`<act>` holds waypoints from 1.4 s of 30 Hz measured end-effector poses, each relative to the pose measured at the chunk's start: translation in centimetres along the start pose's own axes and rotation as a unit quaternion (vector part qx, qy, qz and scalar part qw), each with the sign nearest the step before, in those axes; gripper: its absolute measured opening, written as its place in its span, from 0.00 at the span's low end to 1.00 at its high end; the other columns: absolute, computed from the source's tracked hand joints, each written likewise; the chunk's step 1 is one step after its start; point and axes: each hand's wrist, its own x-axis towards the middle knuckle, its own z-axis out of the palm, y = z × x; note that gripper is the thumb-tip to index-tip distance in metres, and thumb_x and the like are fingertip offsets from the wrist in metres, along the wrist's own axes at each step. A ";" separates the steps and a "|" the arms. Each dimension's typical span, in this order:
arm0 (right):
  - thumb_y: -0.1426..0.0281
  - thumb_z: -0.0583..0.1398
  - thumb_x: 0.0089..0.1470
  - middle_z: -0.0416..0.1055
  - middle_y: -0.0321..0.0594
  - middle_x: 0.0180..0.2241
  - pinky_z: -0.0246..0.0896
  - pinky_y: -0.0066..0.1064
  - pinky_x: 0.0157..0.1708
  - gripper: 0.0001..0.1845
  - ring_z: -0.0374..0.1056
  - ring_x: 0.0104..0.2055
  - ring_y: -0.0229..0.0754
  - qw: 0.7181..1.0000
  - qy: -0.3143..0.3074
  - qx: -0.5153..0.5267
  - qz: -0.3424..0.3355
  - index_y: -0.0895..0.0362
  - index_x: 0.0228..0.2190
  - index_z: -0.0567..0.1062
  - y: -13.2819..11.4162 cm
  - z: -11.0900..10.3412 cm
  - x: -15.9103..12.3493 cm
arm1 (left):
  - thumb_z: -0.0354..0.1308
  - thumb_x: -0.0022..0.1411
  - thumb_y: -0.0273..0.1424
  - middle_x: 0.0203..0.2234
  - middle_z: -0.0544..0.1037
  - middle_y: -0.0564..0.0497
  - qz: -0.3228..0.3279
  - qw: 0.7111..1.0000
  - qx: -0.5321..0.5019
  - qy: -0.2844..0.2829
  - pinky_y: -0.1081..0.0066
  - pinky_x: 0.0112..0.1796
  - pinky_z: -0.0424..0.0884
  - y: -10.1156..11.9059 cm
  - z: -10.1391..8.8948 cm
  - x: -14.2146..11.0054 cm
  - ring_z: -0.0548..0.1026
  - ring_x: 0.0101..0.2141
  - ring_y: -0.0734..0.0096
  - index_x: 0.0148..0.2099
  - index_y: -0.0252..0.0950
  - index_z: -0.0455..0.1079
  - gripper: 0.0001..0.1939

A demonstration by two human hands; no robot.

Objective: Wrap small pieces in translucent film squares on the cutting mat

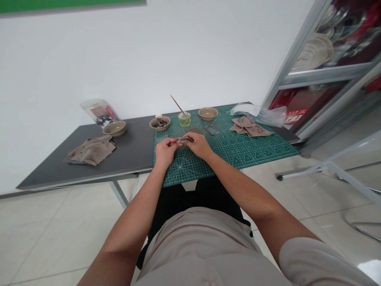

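Observation:
Above the green cutting mat point(238, 151), my left hand point(165, 152) and my right hand point(199, 146) meet, fingers bent and pinched together. Between them is a small grey piece point(186, 138) with a paler end; its kind is too small to make out. The right fingers close round its darker part, while the left fingertips pinch at the pale end. Just behind the hands lies a brownish flat patch point(195, 130), partly hidden. A flat grey piece point(212, 130) rests on the mat to the right, and a bluish-grey one point(162, 138) shows beside my left hand.
A bowl of dark bits point(160, 124), a glass jar point(184, 119) with a brush-like stick point(177, 104), and a tan bowl point(208, 114) stand behind. Brown cloths point(92, 150) lie at both sides. Another bowl point(114, 128) and plastic bags point(262, 113) sit near the wall.

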 end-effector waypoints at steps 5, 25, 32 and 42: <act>0.64 0.64 0.52 0.75 0.34 0.26 0.61 0.31 0.33 0.08 0.69 0.28 0.39 0.997 -0.010 0.061 0.052 0.54 0.33 0.80 1.1 0.3 0.1 | 0.67 0.46 0.31 0.28 0.81 0.52 -0.003 1.000 0.014 -0.004 0.70 0.35 0.70 -0.3 0.0 0.1 0.76 0.30 0.69 0.35 0.36 0.79 0.10; 0.59 0.63 0.50 0.71 0.33 0.26 0.56 0.30 0.33 0.13 0.64 0.30 0.38 0.996 -0.047 0.062 0.035 0.57 0.29 0.75 0.8 -0.2 0.6 | 0.67 0.45 0.32 0.24 0.79 0.54 -0.019 0.999 0.018 -0.034 0.69 0.34 0.69 0.0 -0.3 0.0 0.74 0.27 0.70 0.35 0.37 0.78 0.11; 0.60 0.63 0.51 0.69 0.33 0.25 0.52 0.29 0.31 0.13 0.62 0.28 0.37 0.998 -0.036 0.019 0.047 0.57 0.27 0.73 1.0 0.0 0.4 | 0.65 0.47 0.31 0.26 0.80 0.53 -0.011 0.999 0.028 -0.037 0.69 0.36 0.70 0.0 -0.3 0.0 0.75 0.29 0.69 0.36 0.37 0.79 0.11; 0.60 0.63 0.50 0.67 0.32 0.25 0.52 0.28 0.31 0.12 0.61 0.29 0.36 0.998 -0.035 0.045 0.025 0.57 0.28 0.73 0.9 -0.1 0.4 | 0.66 0.46 0.32 0.27 0.80 0.52 0.001 0.999 -0.012 -0.050 0.68 0.37 0.71 -0.6 -0.2 0.2 0.75 0.29 0.70 0.35 0.36 0.78 0.11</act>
